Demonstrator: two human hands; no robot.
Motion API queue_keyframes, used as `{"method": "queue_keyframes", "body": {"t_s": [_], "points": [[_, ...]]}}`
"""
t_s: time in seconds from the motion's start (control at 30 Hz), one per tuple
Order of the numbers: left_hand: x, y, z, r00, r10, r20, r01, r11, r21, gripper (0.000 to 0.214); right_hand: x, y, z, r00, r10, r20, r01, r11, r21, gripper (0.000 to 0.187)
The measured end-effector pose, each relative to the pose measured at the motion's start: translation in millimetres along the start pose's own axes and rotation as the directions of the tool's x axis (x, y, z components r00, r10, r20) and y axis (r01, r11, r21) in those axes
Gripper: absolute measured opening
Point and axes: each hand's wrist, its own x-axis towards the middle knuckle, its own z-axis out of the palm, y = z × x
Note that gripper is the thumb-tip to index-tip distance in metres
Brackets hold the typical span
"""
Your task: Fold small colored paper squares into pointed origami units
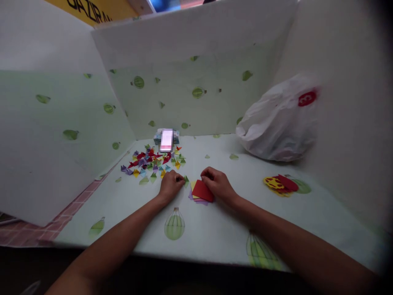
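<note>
My left hand point(172, 185) is closed in a pinch, and a small green folded paper piece point(186, 181) shows at its fingertips. Just right of it lies a small stack of coloured paper squares, with a red paper square point(202, 191) on top and yellow, pink and purple edges sticking out below. My right hand point(218, 184) has its fingers pinched at the upper edge of the red square and covers its right side. Beyond my left hand spreads a pile of small folded paper pieces point(150, 162) in purple, red, yellow, green and blue.
A phone with a lit screen point(166, 140) leans against a small box point(157, 137) behind the pile. A white plastic bag point(276, 123) stands at the back right. Yellow and red paper cut-outs point(281, 185) lie at the right. Upright panels point(196, 110) enclose the table's back and sides.
</note>
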Motion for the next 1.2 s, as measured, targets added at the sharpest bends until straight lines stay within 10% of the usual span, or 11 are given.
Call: {"method": "queue_keyframes", "body": {"t_s": [0.63,1.2], "points": [[1,-1,-4.2,0.995,0.059,0.076,-0.068,0.990,0.121,0.014,11,-1,20,0.965,-0.131,0.229,0.201,0.927,-0.317,0.038],[3,-7,-0.8,0.994,0.063,0.092,-0.069,0.995,0.067,0.012,42,17,55,0.972,-0.044,0.231,0.148,0.879,-0.454,0.011]]}}
